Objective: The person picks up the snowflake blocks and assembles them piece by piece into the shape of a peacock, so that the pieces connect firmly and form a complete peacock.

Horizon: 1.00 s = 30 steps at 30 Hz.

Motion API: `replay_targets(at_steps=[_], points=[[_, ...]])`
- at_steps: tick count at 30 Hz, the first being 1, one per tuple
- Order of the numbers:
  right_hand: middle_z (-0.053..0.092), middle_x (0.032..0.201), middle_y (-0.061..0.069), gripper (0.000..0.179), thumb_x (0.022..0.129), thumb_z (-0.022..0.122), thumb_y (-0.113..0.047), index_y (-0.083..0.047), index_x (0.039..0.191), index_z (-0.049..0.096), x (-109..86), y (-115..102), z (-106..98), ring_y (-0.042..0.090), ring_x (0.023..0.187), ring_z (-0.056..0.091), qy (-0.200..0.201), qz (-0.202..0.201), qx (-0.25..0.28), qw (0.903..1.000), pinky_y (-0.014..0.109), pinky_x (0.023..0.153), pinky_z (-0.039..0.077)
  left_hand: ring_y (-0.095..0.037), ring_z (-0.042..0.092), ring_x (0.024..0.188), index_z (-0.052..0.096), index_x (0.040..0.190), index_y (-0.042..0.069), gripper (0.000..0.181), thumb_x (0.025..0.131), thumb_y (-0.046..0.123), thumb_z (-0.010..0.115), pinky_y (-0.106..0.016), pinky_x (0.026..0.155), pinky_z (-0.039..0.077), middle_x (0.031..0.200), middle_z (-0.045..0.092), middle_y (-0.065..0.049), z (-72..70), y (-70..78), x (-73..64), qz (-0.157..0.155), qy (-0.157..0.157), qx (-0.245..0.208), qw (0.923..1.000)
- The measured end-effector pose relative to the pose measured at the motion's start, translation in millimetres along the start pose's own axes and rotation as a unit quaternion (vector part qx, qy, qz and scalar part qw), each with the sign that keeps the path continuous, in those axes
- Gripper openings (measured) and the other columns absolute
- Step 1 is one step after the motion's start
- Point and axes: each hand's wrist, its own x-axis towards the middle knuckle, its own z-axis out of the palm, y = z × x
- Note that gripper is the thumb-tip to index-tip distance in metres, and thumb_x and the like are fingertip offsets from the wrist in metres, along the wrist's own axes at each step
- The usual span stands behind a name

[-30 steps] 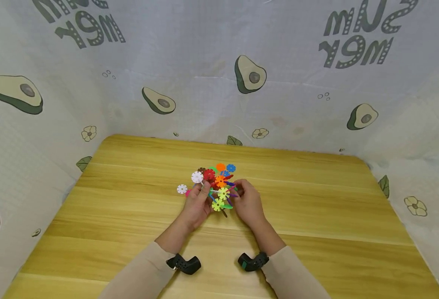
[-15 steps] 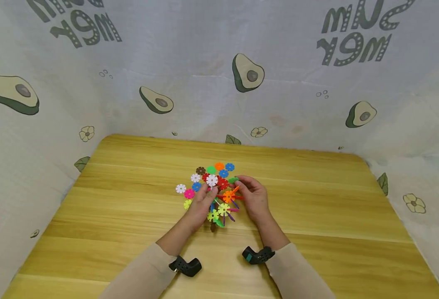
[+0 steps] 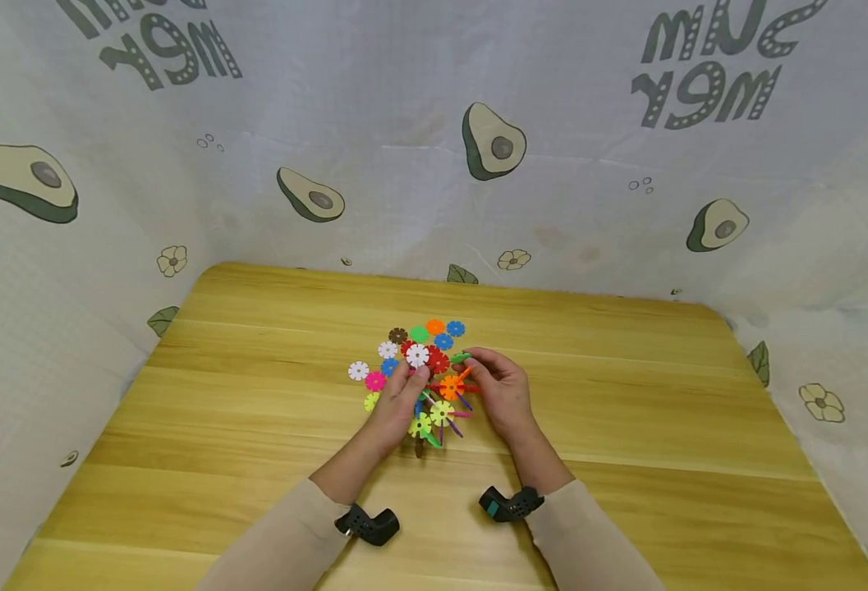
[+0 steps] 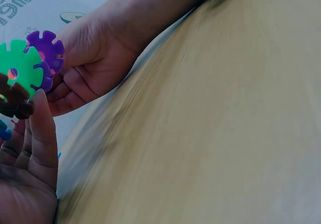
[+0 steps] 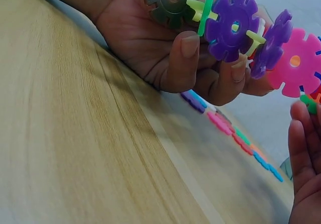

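My left hand (image 3: 397, 402) grips a cluster of interlocking snowflake discs (image 3: 442, 413) above the table, thumb on the near side. White, red, orange and yellow discs of the cluster face up, with others set edge-on. At its right side my right hand (image 3: 503, 390) pinches a green snowflake disc (image 3: 461, 358) between thumb and fingers. Whether that disc is slotted into the cluster cannot be seen. In the right wrist view, purple discs (image 5: 231, 25) and a pink disc (image 5: 296, 62) show on the cluster's side. The left wrist view shows another green disc (image 4: 22, 63) near a fingertip.
Loose snowflake discs lie flat on the wooden table (image 3: 626, 394) just beyond the cluster, among them a white disc (image 3: 358, 371), a brown disc (image 3: 398, 336) and a blue disc (image 3: 456, 328). A printed curtain (image 3: 404, 107) hangs behind the table.
The cluster has turned in my left hand and dropped a little toward me. My right hand has shifted slightly right, and the green disc now shows in its pinch. The last half second is nearly still.
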Motion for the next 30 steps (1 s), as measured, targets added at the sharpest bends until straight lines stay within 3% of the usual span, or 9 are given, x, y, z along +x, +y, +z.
replay_targets(at_steps=[4, 9, 11, 15, 17, 19, 23, 30], points=[[0.079, 0.088, 0.010, 0.020, 0.098, 0.063, 0.002, 0.016, 0.111, 0.066, 0.2, 1.2, 0.3, 0.010, 0.081, 0.076, 0.006, -0.010, -0.012, 0.9999, 0.022, 0.072, 0.063, -0.025, 0.052, 0.122, 0.048, 0.123, 0.009, 0.035, 0.110, 0.040, 0.039, -0.045, 0.112, 0.041, 0.122, 0.057, -0.014, 0.1, 0.1, 0.4, 0.006, -0.003, -0.003, 1.0000], [0.077, 0.087, -0.012, 0.020, 0.098, 0.061, 0.004, 0.018, 0.111, 0.067, 0.4, 1.4, 1.1, 0.002, 0.081, 0.074, 0.005, -0.006, -0.034, 0.9994, 0.018, 0.075, 0.061, -0.030, 0.052, 0.131, 0.049, 0.130, 0.008, 0.039, 0.110, 0.040, 0.040, -0.053, 0.118, 0.038, 0.130, 0.058, -0.016, -1.0, -0.4, 0.7, 0.005, -0.009, -0.007, 0.9999], [0.076, 0.087, -0.014, 0.019, 0.098, 0.061, 0.005, 0.018, 0.111, 0.067, 0.2, 0.8, 1.5, 0.000, 0.081, 0.073, 0.002, -0.002, -0.041, 0.9992, 0.017, 0.076, 0.061, -0.030, 0.051, 0.133, 0.050, 0.132, 0.008, 0.039, 0.110, 0.039, 0.041, -0.053, 0.119, 0.038, 0.133, 0.058, -0.015, -1.3, -0.9, 1.1, 0.004, -0.014, -0.011, 0.9998], [0.078, 0.091, 0.013, 0.018, 0.098, 0.060, 0.006, 0.017, 0.109, 0.068, -0.3, -0.2, 1.9, 0.002, 0.080, 0.073, 0.002, -0.001, -0.050, 0.9987, 0.018, 0.075, 0.062, -0.026, 0.055, 0.125, 0.051, 0.131, 0.005, 0.038, 0.110, 0.035, 0.041, -0.044, 0.113, 0.044, 0.130, 0.059, -0.016, -1.8, -1.4, 1.8, 0.006, -0.025, -0.017, 0.9995], [0.074, 0.094, 0.029, 0.017, 0.098, 0.060, 0.006, 0.016, 0.108, 0.069, -0.4, -0.6, 1.7, 0.002, 0.079, 0.073, 0.001, -0.001, -0.060, 0.9982, 0.018, 0.074, 0.062, -0.025, 0.056, 0.123, 0.051, 0.131, 0.004, 0.037, 0.110, 0.032, 0.041, -0.041, 0.110, 0.045, 0.130, 0.058, -0.017, -1.9, -1.8, 2.4, 0.011, -0.033, -0.020, 0.9992], [0.070, 0.097, 0.037, 0.016, 0.098, 0.060, 0.006, 0.016, 0.107, 0.070, -0.5, -1.6, 1.8, 0.001, 0.079, 0.072, 0.000, -0.002, -0.073, 0.9973, 0.018, 0.074, 0.061, -0.026, 0.055, 0.126, 0.050, 0.132, 0.002, 0.036, 0.111, 0.030, 0.040, -0.041, 0.112, 0.045, 0.133, 0.057, -0.018, -1.9, -2.3, 3.0, 0.018, -0.039, -0.019, 0.9989], [0.070, 0.098, 0.037, 0.015, 0.098, 0.061, 0.004, 0.013, 0.104, 0.071, -0.3, -2.7, 0.8, 0.001, 0.080, 0.071, -0.001, 0.005, -0.096, 0.9953, 0.016, 0.074, 0.060, -0.025, 0.048, 0.135, 0.049, 0.135, 0.002, 0.036, 0.111, 0.028, 0.040, -0.043, 0.118, 0.039, 0.141, 0.052, -0.016, -2.2, -3.0, 3.8, 0.030, -0.047, -0.021, 0.9982], [0.075, 0.097, 0.027, 0.014, 0.098, 0.063, 0.001, 0.010, 0.103, 0.073, -0.2, -2.1, -0.6, 0.000, 0.079, 0.069, -0.004, 0.029, -0.115, 0.9929, 0.016, 0.074, 0.060, -0.018, 0.056, 0.110, 0.050, 0.123, 0.002, 0.028, 0.111, 0.026, 0.040, -0.035, 0.100, 0.047, 0.121, 0.056, -0.018, -1.7, -1.7, 3.2, 0.026, -0.048, -0.010, 0.9985]])
